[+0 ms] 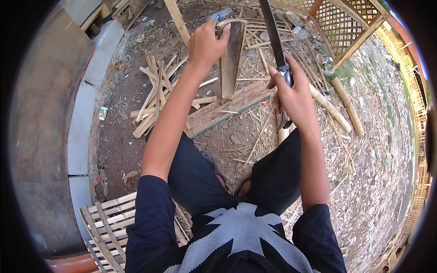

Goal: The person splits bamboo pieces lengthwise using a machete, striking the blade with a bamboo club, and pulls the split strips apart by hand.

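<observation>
Left fingers (211, 25) clasp the bamboo piece (231, 63) near its top

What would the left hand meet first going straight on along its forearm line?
Likely the blue plastic bottle, just beyond the left hand in the picture, near the top of the wooden piece it holds. Depth is unclear; the hand might pass above the bottle.

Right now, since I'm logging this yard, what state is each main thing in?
Wood piece, held at its wider end
Left hand, closed on the wood piece
Machete, unsheathed
Right hand, gripping the machete
Plank, lying flat
Slats, loose, heaped crosswise
Poles, lying down
Blue-labelled bottle, lying on its side
</observation>
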### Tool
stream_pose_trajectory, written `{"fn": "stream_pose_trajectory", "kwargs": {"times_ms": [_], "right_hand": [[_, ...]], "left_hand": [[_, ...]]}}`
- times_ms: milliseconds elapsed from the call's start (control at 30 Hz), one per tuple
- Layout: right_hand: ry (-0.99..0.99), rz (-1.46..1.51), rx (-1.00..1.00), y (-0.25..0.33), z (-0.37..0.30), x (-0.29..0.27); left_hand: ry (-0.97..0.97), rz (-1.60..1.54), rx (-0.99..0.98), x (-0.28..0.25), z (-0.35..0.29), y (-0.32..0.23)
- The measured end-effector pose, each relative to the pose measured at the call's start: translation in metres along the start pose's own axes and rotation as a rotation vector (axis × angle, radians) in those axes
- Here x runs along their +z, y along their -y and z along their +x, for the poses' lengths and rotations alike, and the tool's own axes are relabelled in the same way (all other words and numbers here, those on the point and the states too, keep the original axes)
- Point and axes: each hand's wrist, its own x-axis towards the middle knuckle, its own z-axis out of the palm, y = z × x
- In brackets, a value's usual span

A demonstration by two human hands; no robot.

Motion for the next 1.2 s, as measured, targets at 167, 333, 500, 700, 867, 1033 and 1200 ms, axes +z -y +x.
{"fn": "stream_pose_trajectory", "kwargs": {"times_ms": [167, 333, 500, 700, 867, 1033, 1200], "right_hand": [[0.037, -0.046, 0.001, 0.003, 0.007, 0.008], [0.036, -0.036, -0.007, 0.004, 0.02, 0.019], [0.059, -0.039, -0.018, 0.01, 0.027, 0.03], [0.044, -0.029, 0.014, 0.01, 0.035, 0.04], [0.019, 0.002, -0.029, 0.005, 0.036, 0.039], [0.022, 0.022, -0.042, 0.006, 0.035, 0.036], [0.0, -0.078, -0.139, -0.002, 0.041, 0.033]], "left_hand": [[0.052, 0.001, -0.006, 0.013, 0.008, -0.004], [0.076, 0.014, 0.013, 0.017, 0.016, 0.001], [0.085, 0.007, 0.003, 0.016, 0.016, -0.004], [0.132, -0.039, -0.04, 0.019, 0.018, -0.005], [0.138, -0.048, -0.046, 0.02, 0.017, -0.014], [0.148, -0.057, -0.067, 0.021, 0.016, -0.02], [0.105, -0.105, -0.077, 0.026, 0.017, -0.009]]}}
